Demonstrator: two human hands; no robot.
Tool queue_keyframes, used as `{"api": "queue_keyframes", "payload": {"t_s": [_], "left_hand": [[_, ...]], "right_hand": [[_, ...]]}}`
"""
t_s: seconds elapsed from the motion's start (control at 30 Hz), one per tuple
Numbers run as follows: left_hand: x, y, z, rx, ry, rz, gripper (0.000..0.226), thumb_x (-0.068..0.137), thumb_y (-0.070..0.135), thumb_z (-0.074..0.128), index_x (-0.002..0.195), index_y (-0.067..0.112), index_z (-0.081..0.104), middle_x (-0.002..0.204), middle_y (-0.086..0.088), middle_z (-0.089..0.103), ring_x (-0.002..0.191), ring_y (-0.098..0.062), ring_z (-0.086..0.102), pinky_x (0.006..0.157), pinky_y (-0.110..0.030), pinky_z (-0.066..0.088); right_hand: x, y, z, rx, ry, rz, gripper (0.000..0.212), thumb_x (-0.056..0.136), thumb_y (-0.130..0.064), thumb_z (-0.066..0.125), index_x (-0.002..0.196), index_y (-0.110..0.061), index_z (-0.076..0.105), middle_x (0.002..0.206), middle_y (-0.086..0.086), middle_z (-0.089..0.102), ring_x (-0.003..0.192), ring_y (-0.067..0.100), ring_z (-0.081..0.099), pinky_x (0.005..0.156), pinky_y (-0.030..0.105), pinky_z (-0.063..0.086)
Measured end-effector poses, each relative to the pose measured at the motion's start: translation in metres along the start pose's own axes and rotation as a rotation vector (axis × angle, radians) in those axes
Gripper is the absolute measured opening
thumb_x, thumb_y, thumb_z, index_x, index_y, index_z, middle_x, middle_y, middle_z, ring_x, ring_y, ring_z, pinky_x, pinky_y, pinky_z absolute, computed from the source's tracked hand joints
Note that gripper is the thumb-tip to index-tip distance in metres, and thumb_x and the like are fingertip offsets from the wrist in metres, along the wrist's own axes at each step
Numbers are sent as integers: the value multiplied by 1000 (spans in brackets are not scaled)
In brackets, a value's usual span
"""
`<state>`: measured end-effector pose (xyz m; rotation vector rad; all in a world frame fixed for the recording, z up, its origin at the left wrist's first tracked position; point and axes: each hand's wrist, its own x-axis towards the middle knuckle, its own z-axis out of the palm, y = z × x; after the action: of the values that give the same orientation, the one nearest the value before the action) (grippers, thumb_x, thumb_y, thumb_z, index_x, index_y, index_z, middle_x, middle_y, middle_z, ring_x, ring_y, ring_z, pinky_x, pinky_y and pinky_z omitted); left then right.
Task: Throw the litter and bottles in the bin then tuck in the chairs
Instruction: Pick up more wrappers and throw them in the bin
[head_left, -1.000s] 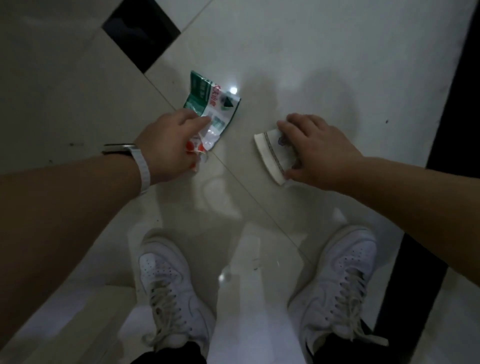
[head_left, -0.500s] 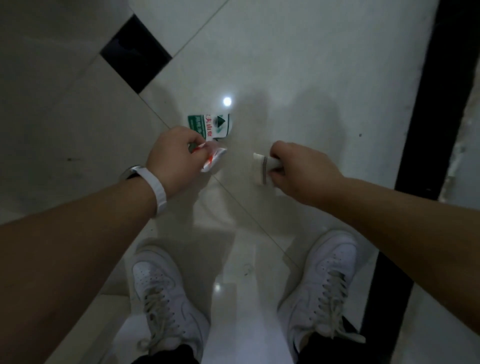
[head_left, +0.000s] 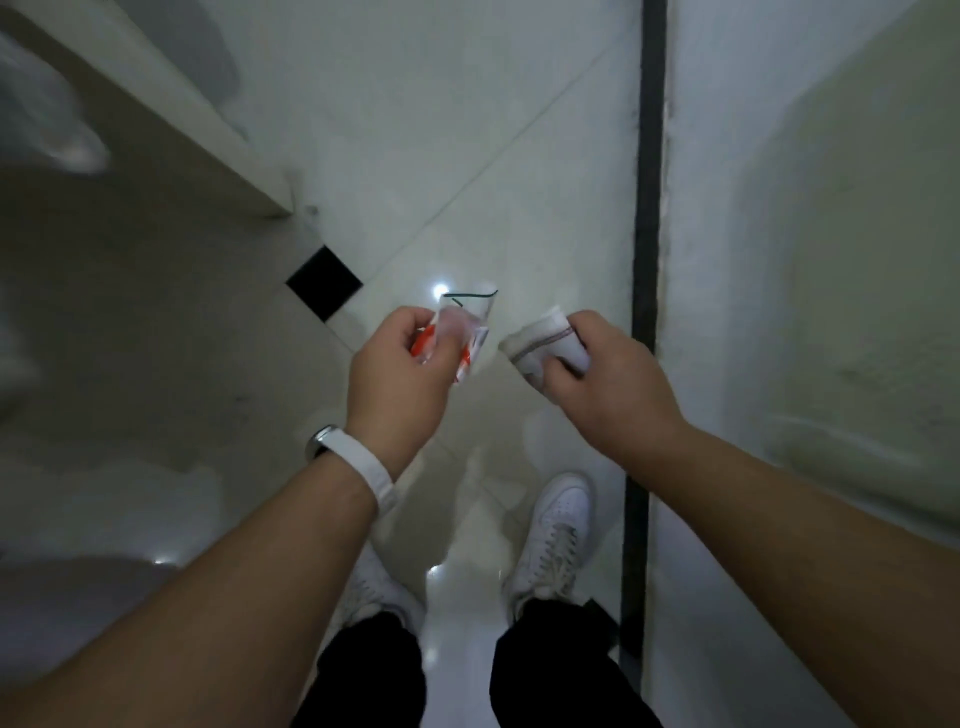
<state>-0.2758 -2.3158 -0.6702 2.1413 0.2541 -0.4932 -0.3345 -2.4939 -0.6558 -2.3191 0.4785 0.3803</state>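
Note:
My left hand (head_left: 397, 374) grips a crumpled plastic wrapper (head_left: 462, 330), white with red and green print, held up well above the floor. My right hand (head_left: 605, 384) grips a squashed white paper cup (head_left: 540, 340) with a dark band near its rim. The two hands are side by side at the middle of the view, a short gap between the wrapper and the cup. No bin, bottle or chair shows in the frame.
Glossy pale floor tiles (head_left: 467, 156) with a small black inset square (head_left: 323, 283) lie below. A pale ledge or furniture edge (head_left: 171, 119) crosses the upper left. A dark strip (head_left: 647, 234) runs down the right beside a pale wall (head_left: 831, 260). My white shoes (head_left: 558, 530) stand beneath.
Both hands have closed on the wrapper and the cup and lifted them off the floor. The view has risen, so the floor and shoes look farther away.

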Motion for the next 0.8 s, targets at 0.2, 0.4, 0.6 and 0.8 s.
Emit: {"api": "queue_keyframes", "payload": {"t_s": [0.2,0.4,0.6,0.8], "left_hand": [[-48,105,-61,-134,85,39,22,89,37,66,75,21,61,58,16,53,54,2,47,54,-13,36],[-110,188,-121,-224,143,89,19,87,37,70,78,20,66,56,18,55,54,2,47,54,-13,37],[-185,247,-206,-242,203,168,16,86,31,70,75,21,64,56,20,56,53,3,48,53,-11,38],[-248,289,-288,-163,236,281,25,88,48,65,78,25,68,65,10,64,63,-2,58,61,-25,49]], "right_hand": [[-42,-87,-88,74,66,-62,14,91,-28,58,98,-16,57,84,-1,61,74,21,56,66,40,50],[-92,-163,-158,100,174,-48,17,88,-27,57,99,-15,57,80,0,63,73,21,57,67,43,51],[-170,-243,-224,35,168,-183,15,88,-28,57,101,-20,59,87,-4,63,78,20,57,71,41,50],[-234,-321,-282,-73,195,-340,15,88,-27,59,102,-21,59,89,-6,61,81,19,57,70,41,50]]}}
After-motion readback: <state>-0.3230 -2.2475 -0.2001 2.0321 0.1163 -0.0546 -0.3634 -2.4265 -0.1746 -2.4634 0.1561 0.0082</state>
